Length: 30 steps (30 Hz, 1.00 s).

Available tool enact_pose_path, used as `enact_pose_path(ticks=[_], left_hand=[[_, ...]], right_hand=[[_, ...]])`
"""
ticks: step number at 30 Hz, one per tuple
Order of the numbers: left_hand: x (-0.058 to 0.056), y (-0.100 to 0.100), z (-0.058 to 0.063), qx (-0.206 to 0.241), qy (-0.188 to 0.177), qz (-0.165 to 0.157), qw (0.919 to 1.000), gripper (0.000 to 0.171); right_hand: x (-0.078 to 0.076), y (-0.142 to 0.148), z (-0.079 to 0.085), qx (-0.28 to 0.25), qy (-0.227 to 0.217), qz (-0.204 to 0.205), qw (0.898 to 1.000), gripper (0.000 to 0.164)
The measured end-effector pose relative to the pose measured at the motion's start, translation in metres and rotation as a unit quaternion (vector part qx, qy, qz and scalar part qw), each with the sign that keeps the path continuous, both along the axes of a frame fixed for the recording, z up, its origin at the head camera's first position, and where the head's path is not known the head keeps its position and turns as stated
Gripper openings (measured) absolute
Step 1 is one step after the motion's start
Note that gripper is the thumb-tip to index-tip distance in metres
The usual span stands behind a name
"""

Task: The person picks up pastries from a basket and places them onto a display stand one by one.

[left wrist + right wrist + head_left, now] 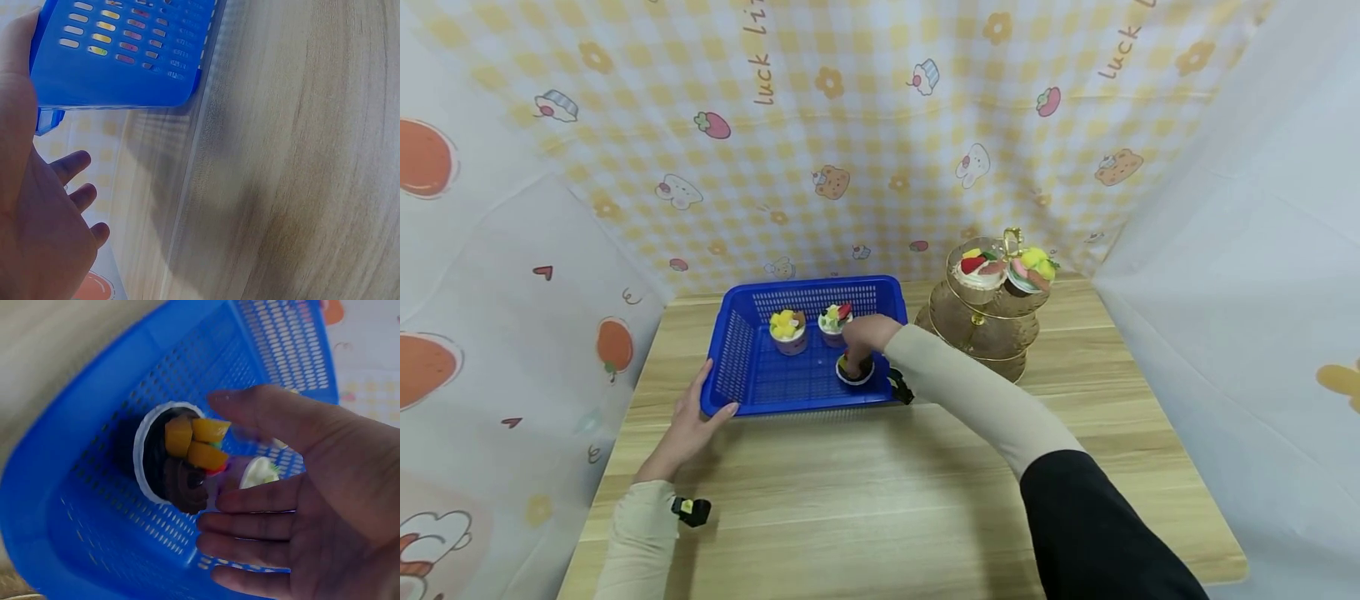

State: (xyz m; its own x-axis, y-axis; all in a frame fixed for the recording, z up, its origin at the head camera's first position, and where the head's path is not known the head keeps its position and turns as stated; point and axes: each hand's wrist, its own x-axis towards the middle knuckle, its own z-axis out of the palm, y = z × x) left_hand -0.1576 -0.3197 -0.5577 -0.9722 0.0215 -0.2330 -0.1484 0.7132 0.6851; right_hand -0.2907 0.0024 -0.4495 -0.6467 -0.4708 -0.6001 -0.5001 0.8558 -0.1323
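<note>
My left hand (691, 421) holds the near left corner of a blue plastic basket (820, 407), thumb at the front rim; in the left wrist view the lower fingers hang free of it. Over the basket's right side reaches my right hand (871, 332). Its thumb and straight fingers stand apart around a dark chocolate cupcake (181, 456) topped with orange fruit pieces. This cupcake is on the basket floor, in a white-rimmed cup. Behind it is a white-cream cupcake (832, 325) with a red fruit piece. A yellow-topped cupcake (788, 332) stands further left.
A gold-rimmed three-tier stand (982, 333) is right of the basket, close to my right forearm. On its top tier sit a cream cupcake with fruit (976, 279) and a yellow-topped dark cupcake (1030, 275). A checked curtain (880, 150) hangs behind the wooden table (865, 500).
</note>
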Motion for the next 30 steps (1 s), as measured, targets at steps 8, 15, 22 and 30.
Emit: enact_pose_path(ticks=[8, 15, 22, 30], left_hand=[[0.0, 0.0, -0.001, 0.0, -0.002, 0.001, 1.0, 0.096], [-0.002, -0.001, -0.002, 0.004, -0.001, 0.001, 1.0, 0.096], [-0.002, -0.002, -0.001, 0.004, 0.004, -0.001, 1.0, 0.096], [-0.003, -0.002, -0.002, 0.0, 0.004, 0.003, 1.0, 0.096]], right_hand=[[0.0, -0.005, -0.003, 0.025, 0.014, -0.038, 0.999, 0.028], [-0.002, -0.01, -0.006, 0.009, 0.027, -0.067, 0.997, 0.043], [-0.001, -0.017, -0.008, 0.021, 0.035, -0.1, 0.994, 0.042], [-0.003, -0.019, -0.016, 0.029, 0.021, -0.089, 0.995, 0.045]])
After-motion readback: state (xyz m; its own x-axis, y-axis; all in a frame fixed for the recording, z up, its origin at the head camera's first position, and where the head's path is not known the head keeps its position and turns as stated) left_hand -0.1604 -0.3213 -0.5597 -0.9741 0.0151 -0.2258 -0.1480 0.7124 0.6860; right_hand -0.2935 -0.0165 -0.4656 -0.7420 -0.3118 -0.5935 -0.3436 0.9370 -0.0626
